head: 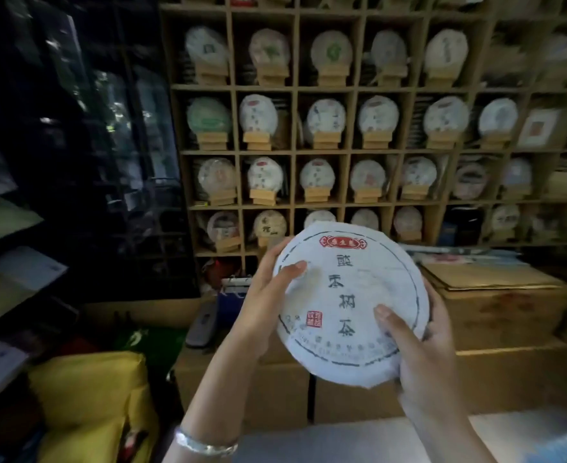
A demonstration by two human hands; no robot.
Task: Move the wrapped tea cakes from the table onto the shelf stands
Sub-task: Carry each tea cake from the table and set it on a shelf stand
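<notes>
Both hands, left hand [262,295] and right hand [422,345], grip my tea cake [348,302] by its rim, held mid-air before the shelf [295,152]. Risk: thin wrapper tears or slips if thumb pressure shifts.

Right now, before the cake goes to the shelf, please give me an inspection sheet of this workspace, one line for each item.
Surface: only a pale strip of table shows at the bottom edge; nothing seen on it.
Job's things: one wrapped tea cake, white paper with a red label and dark characters, held up facing the camera; shelf cells mostly hold cakes on wooden stands.
Clutter: cardboard boxes below the shelf, a yellow bag at lower left.
Grippers: left hand and right hand both grip the cake's rim, thumbs on its face; a silver bracelet on the left wrist.
Cables: nothing seen.
Surroundings: dark glass cabinet to the left; dim light, blurred edges.
</notes>
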